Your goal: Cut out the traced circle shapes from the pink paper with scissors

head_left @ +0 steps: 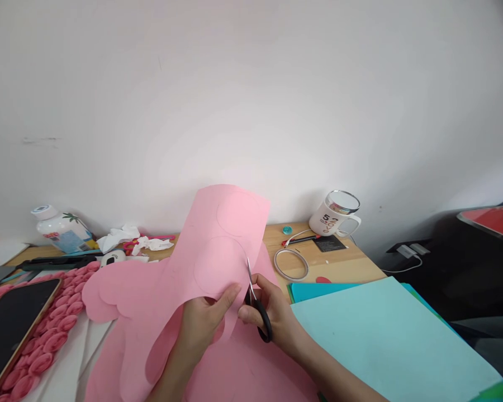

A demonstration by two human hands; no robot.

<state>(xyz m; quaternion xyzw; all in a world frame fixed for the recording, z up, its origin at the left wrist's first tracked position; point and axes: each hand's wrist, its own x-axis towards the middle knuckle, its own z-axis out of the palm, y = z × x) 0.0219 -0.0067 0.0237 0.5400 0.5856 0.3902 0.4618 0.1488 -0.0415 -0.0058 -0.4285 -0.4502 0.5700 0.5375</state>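
Note:
A large pink paper sheet (218,223) with faint drawn circles stands raised above the table. My left hand (207,318) pinches its lower edge, thumb on the front and fingers behind. Black-handled scissors (263,321) are in my right hand (270,310), fingers in the handles. Their blades point upward along the sheet's right part, close to the outline of the lower circle. More pink paper (251,368) lies beneath both hands, and pink pieces with rounded edges (129,287) spread to the left.
Pale blue paper (381,329) lies at right. Behind it are a mug (333,215), a white ring (291,264) and a red-black cutter (302,240). At left are a phone (17,329) on a pink braided mat (52,338), a bottle (65,230) and crumpled tissues (119,238).

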